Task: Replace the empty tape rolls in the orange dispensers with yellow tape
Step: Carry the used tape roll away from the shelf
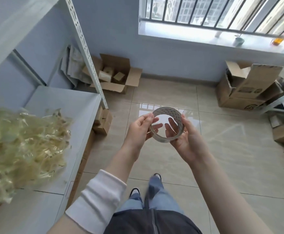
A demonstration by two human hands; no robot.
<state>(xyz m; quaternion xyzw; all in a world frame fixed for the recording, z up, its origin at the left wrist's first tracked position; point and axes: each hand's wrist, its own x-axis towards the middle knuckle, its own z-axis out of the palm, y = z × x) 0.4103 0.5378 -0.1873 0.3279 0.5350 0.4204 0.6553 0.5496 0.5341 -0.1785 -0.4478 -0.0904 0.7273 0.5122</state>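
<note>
A thin, pale tape roll [167, 111], nearly just its patterned core ring, is held between both hands over the tiled floor. My left hand [140, 128] pinches the ring's left rim with thumb and fingers. My right hand [182, 135] cups the ring's right side, fingers reaching through its hole. No orange dispenser is in view. On the white shelf at the left lies a heap of crumpled yellowish tape [19, 146].
A white metal shelf unit [58, 105] stands at my left with an upright post. Open cardboard boxes [115, 73] sit by the far wall, and more boxes [246, 88] at the right. Small boxes [102, 120] rest under the shelf. My legs stand below on the tiles.
</note>
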